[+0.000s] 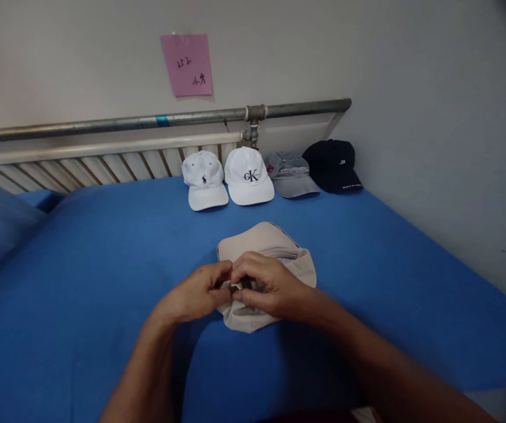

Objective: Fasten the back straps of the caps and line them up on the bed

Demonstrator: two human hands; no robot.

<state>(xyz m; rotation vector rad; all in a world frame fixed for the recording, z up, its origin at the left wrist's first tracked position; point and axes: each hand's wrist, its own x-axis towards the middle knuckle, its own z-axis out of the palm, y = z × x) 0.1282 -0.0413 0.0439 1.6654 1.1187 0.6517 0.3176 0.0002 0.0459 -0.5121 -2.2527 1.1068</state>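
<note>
A beige cap point(257, 239) lies upside down on the blue bed cover, its brim pointing away from me and its inside facing up. My left hand point(201, 289) is closed at the cap's left edge, fingertips and thumb pinching the rim there. Reaching over from the right, my right hand point(267, 283) bends its fingers and thumb toward the same spot, their tips meeting those of the left hand. Just what the right fingertips hold is small and partly hidden, though it is part of the cap's edge or strap.
Along the back stand a white cap with a small logo point(204, 179), a white CK cap point(249, 176), a grey cap point(292, 174) and a black cap point(332, 166). Behind them are a radiator point(125, 164) and metal pipe point(116, 123). A pink note point(186, 64) hangs on the wall.
</note>
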